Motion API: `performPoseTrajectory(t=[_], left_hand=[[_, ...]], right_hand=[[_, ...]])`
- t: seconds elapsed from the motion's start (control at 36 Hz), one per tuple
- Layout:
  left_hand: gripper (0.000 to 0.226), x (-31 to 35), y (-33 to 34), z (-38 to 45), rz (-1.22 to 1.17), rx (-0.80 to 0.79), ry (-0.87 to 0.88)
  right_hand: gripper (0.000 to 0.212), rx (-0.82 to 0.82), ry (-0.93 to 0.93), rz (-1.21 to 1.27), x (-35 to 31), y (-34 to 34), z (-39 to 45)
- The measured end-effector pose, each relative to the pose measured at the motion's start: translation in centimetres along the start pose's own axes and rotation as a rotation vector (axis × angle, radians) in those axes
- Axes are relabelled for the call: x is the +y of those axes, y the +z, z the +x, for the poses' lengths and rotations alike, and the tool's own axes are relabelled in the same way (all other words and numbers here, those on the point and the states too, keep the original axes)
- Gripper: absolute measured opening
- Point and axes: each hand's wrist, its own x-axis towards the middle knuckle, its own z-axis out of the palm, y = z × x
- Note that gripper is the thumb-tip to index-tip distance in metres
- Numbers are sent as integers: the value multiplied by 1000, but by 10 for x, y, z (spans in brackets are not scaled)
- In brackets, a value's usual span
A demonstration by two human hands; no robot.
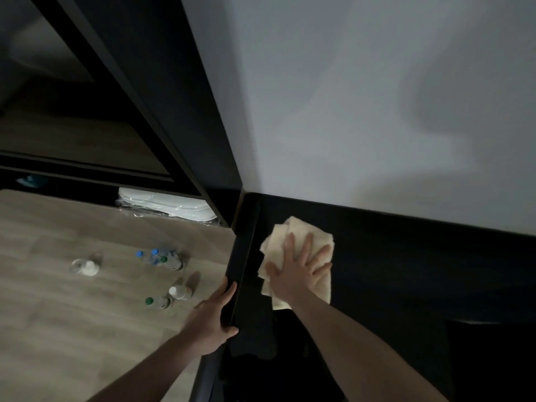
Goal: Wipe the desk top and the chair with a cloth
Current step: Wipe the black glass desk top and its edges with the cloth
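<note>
A cream cloth (295,227) lies crumpled on the black desk top (391,262), near its left end and close to the wall. My right hand (298,268) presses flat on the cloth with fingers spread. My left hand (211,320) grips a dark upright edge (246,256) at the desk's left end. No chair shows clearly; dark shapes below the hands are too dim to tell.
Several plastic bottles (162,258) and a white-capped bottle (87,266) stand on the wooden floor to the left. A dark-framed cabinet (139,91) rises at the left, with white wrapped items (171,206) under it. A grey wall (377,111) backs the desk.
</note>
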Motion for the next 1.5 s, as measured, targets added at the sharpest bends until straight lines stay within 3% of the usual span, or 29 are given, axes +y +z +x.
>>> performPoseTrajectory(t=[0.22,0.28,0.36,0.42,0.5,0.64,0.75,0.97,1.22,1.5], left_hand=[[102,-22,-4,3,-235,-65,11],[103,-15,-7,4,-167,21,38],[96,18,-16,10,108,267,159],[92,42,-19,19,181,301,278],[94,66,-14,42,328,204,416],[98,87,-9,74,461,-29,331],[98,97,-19,89,491,-53,270],[91,109,-40,118,529,-36,130],[76,137,-21,135,445,24,14],[65,192,29,132,414,27,51]], right_hand=[[90,-105,-283,-110,-32,2,3],[82,-117,-359,-109,-18,-1,9],[78,-7,-424,-65,15,-5,8],[77,58,-376,14,38,-10,-8],[77,81,-202,44,69,-16,-39],[75,28,22,-57,119,-14,-61],[82,-75,-33,-176,143,-19,-71],[84,-113,-46,-107,147,-35,-68],[85,-13,5,-61,184,-42,-72],[85,24,32,-55,287,-70,-80]])
